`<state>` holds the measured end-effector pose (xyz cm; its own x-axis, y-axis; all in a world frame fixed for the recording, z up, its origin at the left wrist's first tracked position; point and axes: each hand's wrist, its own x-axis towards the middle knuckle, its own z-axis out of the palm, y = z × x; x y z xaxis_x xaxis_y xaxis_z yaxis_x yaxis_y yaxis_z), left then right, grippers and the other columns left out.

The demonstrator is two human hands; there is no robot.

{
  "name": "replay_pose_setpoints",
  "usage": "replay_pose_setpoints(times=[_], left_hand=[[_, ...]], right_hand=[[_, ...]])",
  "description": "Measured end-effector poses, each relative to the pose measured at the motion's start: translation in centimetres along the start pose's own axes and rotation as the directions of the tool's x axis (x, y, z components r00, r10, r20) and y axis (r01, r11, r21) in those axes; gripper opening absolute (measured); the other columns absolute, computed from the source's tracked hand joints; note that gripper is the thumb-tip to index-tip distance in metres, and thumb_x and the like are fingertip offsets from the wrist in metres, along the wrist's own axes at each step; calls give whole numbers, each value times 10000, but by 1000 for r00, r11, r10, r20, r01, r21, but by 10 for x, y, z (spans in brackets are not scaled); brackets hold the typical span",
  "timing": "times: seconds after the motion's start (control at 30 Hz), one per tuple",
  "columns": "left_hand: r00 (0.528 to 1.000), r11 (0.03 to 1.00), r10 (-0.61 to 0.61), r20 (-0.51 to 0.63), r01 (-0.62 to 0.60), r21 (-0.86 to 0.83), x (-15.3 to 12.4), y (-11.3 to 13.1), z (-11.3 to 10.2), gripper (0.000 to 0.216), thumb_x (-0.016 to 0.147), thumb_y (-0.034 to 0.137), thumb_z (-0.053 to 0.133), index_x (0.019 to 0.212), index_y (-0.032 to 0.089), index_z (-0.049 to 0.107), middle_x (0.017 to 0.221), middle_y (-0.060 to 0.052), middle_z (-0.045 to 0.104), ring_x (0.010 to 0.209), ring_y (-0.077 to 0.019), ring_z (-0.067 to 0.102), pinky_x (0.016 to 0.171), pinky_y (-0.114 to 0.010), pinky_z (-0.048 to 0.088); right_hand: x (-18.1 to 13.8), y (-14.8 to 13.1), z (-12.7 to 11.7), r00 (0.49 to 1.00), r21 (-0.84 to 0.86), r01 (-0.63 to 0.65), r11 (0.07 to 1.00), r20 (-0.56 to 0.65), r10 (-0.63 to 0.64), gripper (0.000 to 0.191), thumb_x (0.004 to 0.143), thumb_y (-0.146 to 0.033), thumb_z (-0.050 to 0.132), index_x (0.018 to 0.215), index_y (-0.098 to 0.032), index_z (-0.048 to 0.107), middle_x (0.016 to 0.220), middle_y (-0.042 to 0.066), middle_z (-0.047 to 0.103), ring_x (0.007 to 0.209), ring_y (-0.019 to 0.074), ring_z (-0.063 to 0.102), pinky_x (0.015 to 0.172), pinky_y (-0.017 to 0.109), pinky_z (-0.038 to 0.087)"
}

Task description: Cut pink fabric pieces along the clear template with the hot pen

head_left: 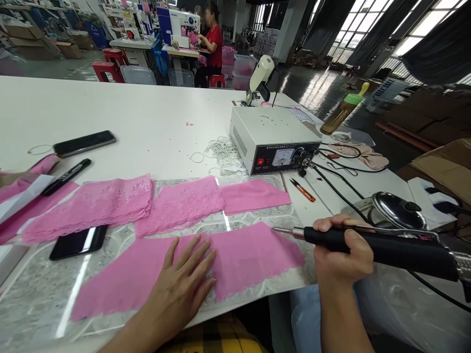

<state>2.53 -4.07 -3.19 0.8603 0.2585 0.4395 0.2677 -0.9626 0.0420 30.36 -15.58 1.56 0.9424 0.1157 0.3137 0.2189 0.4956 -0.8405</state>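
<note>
**White worktable carried pink cloth at its near edge**

Beyond the white worktable (147,117), a person in a red top (215,51) sat at a sewing machine (180,22). From my distant seat I watched the near edge, where pink cloth (253,260) lay flat on a grey patterned mat (35,304). The left hand (184,287) rested on it palm down, fingers slightly apart, gripping nothing. Beside its fingertips a line crossed the cloth; I could not tell whether one piece or two lay there. The right hand (342,252) had its fingers clamped around a black-handled tool (405,252), whose metal tip (283,230) was at the cloth's upper edge, toward the right end. Whether it touched, I could not tell.

I judged the cloth partway through, with that right-hand stretch in progress. Farther back lay pink lace pieces (95,203) and a plain pink piece (253,196), no hand on either; they could have been finished or waiting, and nothing showed me which. Behind them, a control box (275,132) had a red switch that looked lit, so I took it as powered.
</note>
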Motion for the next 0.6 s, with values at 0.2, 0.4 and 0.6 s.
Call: replay_pose_setpoints(times=[0.2, 0.4, 0.6], left_hand=[[1000, 1000, 0, -1, 0, 11, -1, 0, 0, 390, 938, 256, 538, 1320, 183, 572, 1389, -98, 577, 1381, -264, 437, 1228, -477, 72], [1000, 1000, 4, -8, -4, 13, 0, 0, -1, 386, 941, 258, 529, 1316, 181, 574, 1384, -91, 583, 1379, -256, 440, 1232, -464, 61], [1000, 999, 21, 16, -22, 40, -2, -1, 0, 411, 923, 258, 552, 1323, 167, 574, 1411, -86, 558, 1378, -277, 436, 1232, -476, 39]], right_hand=[[-1, 1, -2, 1000, -7, -12, 1000, 3, 12, 156, 570, -249, 524, 711, -182, 519, 682, -26, 510, 500, 109, 511, 509, 302, 466], [-2, 4, 0, 999, 18, -2, 1000, 32, 1, 166, 574, -254, 536, 725, -186, 526, 682, -30, 516, 489, 106, 512, 502, 298, 465], [-2, 5, 0, 999, 14, 4, 1000, 48, -5, 135, 579, -241, 540, 703, -185, 533, 670, -32, 530, 493, 115, 521, 497, 298, 465]])
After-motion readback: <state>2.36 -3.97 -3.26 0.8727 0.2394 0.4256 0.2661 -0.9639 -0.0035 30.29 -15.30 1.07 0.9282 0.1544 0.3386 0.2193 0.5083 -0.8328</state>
